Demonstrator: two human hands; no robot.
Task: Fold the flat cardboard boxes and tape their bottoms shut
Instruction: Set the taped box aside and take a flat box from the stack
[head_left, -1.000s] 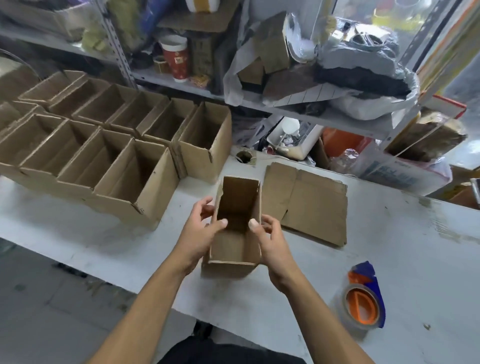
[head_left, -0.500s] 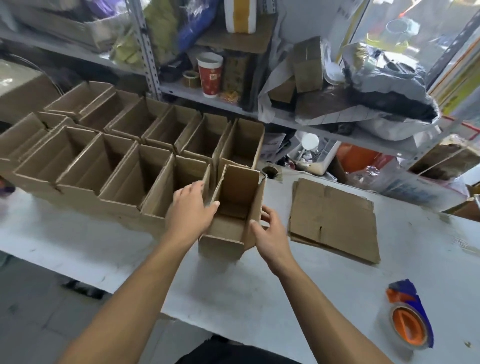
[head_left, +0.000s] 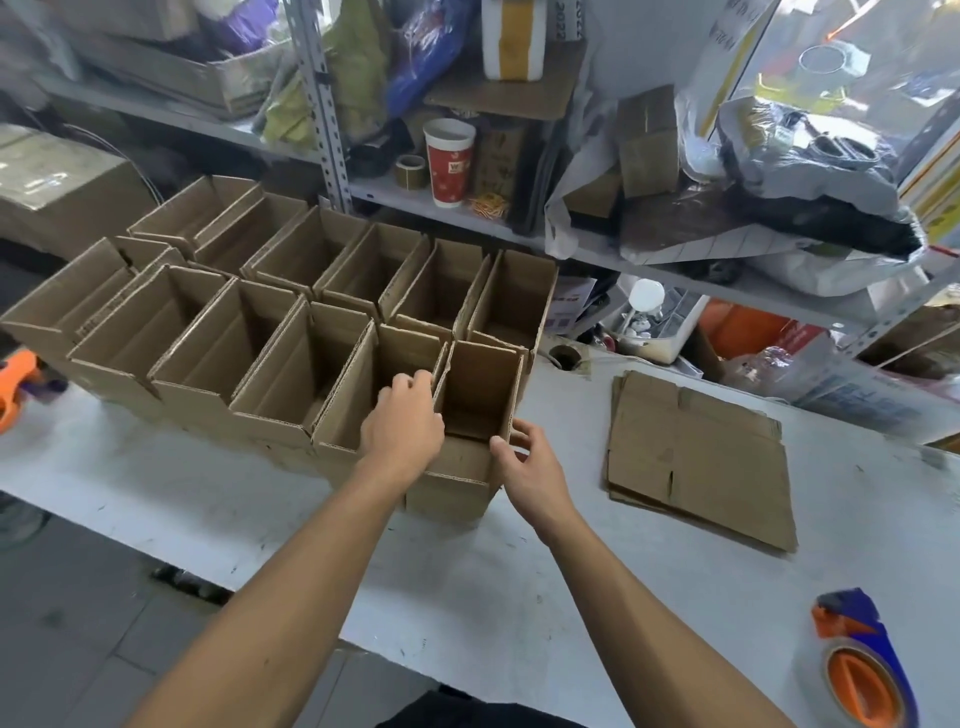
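An open-topped folded cardboard box (head_left: 478, 389) stands on the white table (head_left: 208, 499), pressed against the right end of the front row of folded boxes (head_left: 270, 358). My left hand (head_left: 402, 428) grips the box's left wall, fingers curled over its top edge. On the other side, my right hand (head_left: 527, 467) pinches the right wall near the front corner, thumb on the rim. A stack of flat cardboard boxes (head_left: 696, 457) lies to the right. The orange and blue tape dispenser (head_left: 862, 670) sits at the table's near right.
Two rows of several open folded boxes fill the table's left half. A second orange dispenser (head_left: 10, 395) shows at the left edge. Cluttered metal shelves with a red cup (head_left: 449, 161) and bags rise behind the table. Floor lies below the near edge.
Both hands carried the folded box from the table's middle leftwards and away, setting it against the end of the front row. The view shifted left with it.
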